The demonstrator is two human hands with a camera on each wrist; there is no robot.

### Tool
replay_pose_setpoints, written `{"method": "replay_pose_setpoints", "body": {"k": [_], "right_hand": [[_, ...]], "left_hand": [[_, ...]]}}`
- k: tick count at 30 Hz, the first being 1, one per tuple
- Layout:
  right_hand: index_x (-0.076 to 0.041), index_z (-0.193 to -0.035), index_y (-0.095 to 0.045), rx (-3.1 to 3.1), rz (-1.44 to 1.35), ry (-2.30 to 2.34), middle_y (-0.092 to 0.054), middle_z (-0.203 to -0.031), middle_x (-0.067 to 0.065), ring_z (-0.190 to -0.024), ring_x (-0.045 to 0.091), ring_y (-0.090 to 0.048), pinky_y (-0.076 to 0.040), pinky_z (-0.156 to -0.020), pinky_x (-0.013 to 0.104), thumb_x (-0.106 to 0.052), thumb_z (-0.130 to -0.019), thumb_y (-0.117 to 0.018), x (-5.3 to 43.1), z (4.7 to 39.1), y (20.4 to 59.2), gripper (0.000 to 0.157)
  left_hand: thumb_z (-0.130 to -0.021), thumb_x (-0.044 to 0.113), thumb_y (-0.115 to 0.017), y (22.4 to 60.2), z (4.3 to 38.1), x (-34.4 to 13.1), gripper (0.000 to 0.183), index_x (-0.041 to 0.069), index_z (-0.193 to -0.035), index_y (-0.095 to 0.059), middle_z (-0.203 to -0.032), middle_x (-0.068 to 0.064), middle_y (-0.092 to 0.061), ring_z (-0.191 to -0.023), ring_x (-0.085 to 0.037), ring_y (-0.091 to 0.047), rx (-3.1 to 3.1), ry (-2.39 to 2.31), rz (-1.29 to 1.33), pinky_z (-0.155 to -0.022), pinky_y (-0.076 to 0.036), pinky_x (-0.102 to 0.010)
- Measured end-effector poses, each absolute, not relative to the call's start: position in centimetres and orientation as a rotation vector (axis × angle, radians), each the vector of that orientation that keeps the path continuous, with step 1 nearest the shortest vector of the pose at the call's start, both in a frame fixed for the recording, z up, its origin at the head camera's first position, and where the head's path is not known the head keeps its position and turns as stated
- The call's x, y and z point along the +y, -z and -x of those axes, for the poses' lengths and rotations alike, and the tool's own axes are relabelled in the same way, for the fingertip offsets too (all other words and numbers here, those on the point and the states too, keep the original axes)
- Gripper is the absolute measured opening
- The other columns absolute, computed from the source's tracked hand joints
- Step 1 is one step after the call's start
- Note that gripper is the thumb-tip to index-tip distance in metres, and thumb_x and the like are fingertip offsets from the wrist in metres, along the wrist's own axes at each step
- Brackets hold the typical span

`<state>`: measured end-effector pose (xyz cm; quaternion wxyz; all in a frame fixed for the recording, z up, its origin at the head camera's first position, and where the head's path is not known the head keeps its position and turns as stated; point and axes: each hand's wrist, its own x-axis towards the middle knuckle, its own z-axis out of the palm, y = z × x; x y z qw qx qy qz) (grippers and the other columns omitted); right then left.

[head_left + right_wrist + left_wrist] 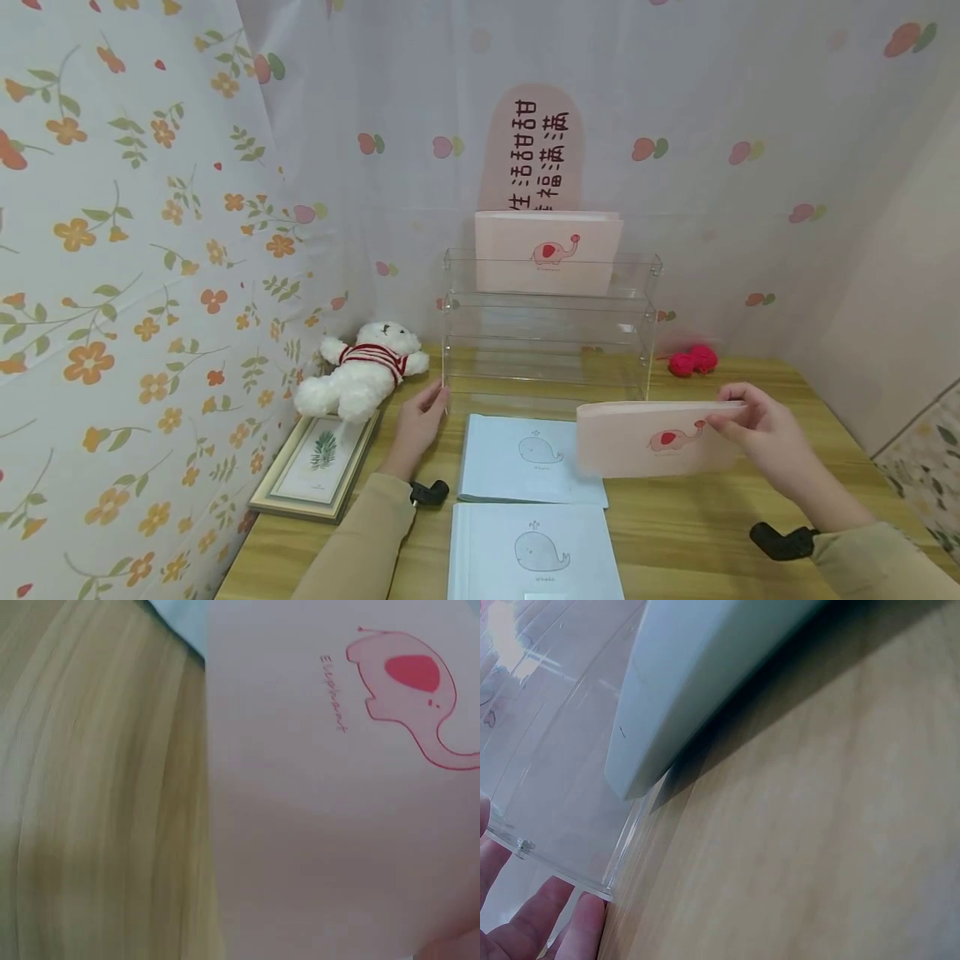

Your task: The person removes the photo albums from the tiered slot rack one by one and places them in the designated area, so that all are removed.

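Note:
In the head view, my right hand (765,429) pinches a pink elephant booklet (622,446) by its right end, above the table. The right wrist view shows its elephant cover (300,810) close up. My left hand (420,421) touches the lower left side of a clear tiered rack (547,321); in the left wrist view, fingers (581,930) lie along the rack's clear edge. A second pink elephant booklet (543,271) stands upright in the top tier. Two pale blue whale booklets lie flat in front of the rack, a farther one (495,467) and a nearer one (487,567).
A white teddy bear (352,387) in a striped top lies left of the rack, beside a framed plant picture (318,458). Red pompoms (692,360) sit behind at the right on the wooden table (690,533). Patterned curtains (360,208) stand behind and left.

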<state>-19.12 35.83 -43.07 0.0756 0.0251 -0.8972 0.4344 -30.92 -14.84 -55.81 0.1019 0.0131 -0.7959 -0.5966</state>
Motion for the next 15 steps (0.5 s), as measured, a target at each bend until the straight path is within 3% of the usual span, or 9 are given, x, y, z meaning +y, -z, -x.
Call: {"method": "replay_pose_setpoints", "body": {"k": [6, 11, 15], "right_hand": [[-0.009, -0.118, -0.059, -2.72, -0.125, -1.317, -0.068, -0.091, -0.017, -0.087, -0.004, -0.059, -0.044, -0.071, 0.02, -0.009, -0.104, -0.076, 38.2, 19.2, 43.8, 0.022], [-0.002, -0.122, -0.056, -2.787, -0.13, -1.272, -0.067, -0.096, -0.019, -0.089, -0.005, -0.059, -0.046, -0.074, 0.017, -0.009, -0.105, -0.074, 40.0, 19.7, 44.2, 0.025], [0.001, -0.124, -0.058, -2.856, -0.141, -1.122, -0.07, -0.105, -0.009, -0.089, -0.007, -0.058, -0.049, -0.073, 0.017, -0.012, -0.103, -0.078, 41.0, 20.1, 44.3, 0.032]], "left_hand": [[-0.109, 0.032, -0.072, 55.8, 31.0, -14.7, 0.041, 0.013, -0.146, -0.073, -0.131, -0.014, -0.081, -0.107, -0.021, -0.076, -2.339, 1.773, -0.03, -0.089, -0.057, -0.027], [-0.11, 0.033, -0.072, 55.9, 31.0, -14.8, 0.042, 0.015, -0.147, -0.073, -0.133, -0.014, -0.081, -0.11, -0.022, -0.076, -2.345, 1.768, -0.034, -0.09, -0.057, -0.025], [-0.11, 0.034, -0.071, 55.9, 30.9, -14.8, 0.043, 0.015, -0.148, -0.072, -0.135, -0.014, -0.08, -0.113, -0.025, -0.077, -2.347, 1.775, -0.039, -0.091, -0.058, -0.026]]}}
